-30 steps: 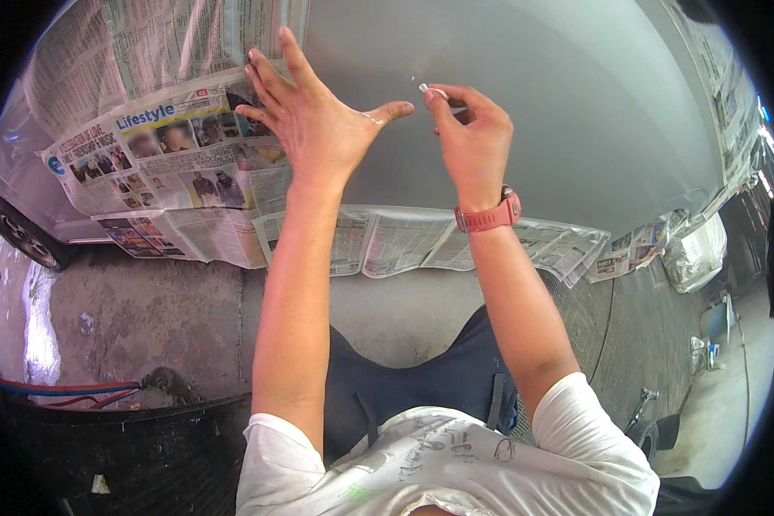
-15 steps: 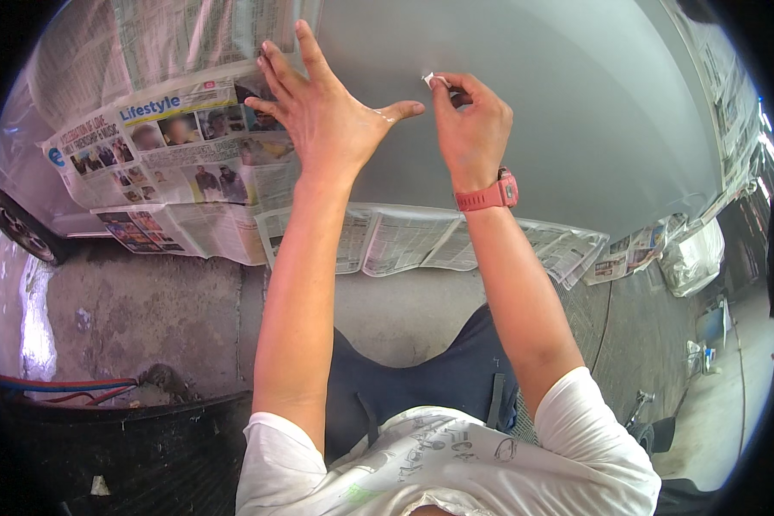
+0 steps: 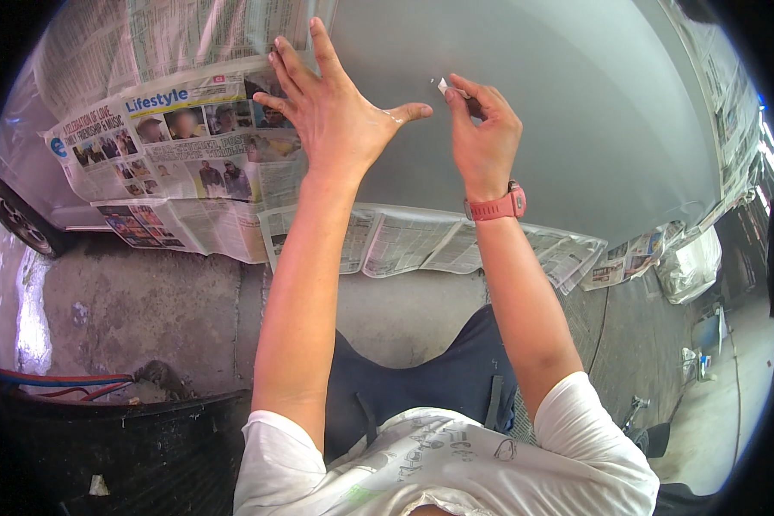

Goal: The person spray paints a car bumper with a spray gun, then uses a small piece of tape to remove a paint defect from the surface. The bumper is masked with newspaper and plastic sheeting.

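Observation:
A smooth grey car panel [image 3: 593, 129] fills the area before me, its left part masked by newspaper sheets [image 3: 172, 185]. My left hand [image 3: 340, 120] is open, fingers spread wide across the border between newspaper and panel. Whitish residue marks the skin near its thumb. My right hand [image 3: 486, 129], with a red watch [image 3: 499, 205] on the wrist, pinches a small white folded scrap [image 3: 445, 86] between thumb and fingertips, close to the panel. Whether the scrap is paper or cloth I cannot tell. Just left of it, a tiny white speck [image 3: 433, 81] shows on the grey surface.
More newspaper [image 3: 413, 241] hangs along the panel's lower edge. A car wheel [image 3: 21, 215] stands at the far left. Red and blue hoses [image 3: 69, 378] lie by a black object at lower left. A plastic-wrapped bundle [image 3: 692, 267] sits at the right.
My right hand has moved slightly right and down with the white scrap, and the white speck now shows beside it. My left hand, still spread, appears a little farther right.

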Available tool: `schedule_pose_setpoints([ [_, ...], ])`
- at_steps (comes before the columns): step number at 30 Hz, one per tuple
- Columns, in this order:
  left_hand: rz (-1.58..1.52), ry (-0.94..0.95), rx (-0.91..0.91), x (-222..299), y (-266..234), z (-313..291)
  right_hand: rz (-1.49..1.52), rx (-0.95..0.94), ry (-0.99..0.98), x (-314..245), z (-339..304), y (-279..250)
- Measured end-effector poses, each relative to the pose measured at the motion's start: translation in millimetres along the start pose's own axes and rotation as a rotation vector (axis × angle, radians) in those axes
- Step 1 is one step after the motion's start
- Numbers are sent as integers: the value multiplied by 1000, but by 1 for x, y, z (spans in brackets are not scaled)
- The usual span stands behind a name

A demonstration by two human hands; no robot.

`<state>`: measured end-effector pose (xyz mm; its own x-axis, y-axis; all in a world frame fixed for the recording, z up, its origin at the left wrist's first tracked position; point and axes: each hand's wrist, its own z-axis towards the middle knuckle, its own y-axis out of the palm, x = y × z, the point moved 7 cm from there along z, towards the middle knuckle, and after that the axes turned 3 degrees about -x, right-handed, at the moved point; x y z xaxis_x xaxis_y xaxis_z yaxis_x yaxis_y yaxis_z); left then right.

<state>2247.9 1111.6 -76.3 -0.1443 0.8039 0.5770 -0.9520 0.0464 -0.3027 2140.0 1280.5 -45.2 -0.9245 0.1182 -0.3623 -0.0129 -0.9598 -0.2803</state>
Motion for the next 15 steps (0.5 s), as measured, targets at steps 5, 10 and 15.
schedule_pose_setpoints([
  [5, 1, 4, -3, -1, -1, 0, 63, -63, 76, 4, -2, 3],
  [10, -4, 8, 3, 0, -2, -1, 8, -47, 4, 1, 0, 2],
  [15, 4, 3, -4, 0, -1, -1, -3, -38, 101, 7, 1, 3],
])
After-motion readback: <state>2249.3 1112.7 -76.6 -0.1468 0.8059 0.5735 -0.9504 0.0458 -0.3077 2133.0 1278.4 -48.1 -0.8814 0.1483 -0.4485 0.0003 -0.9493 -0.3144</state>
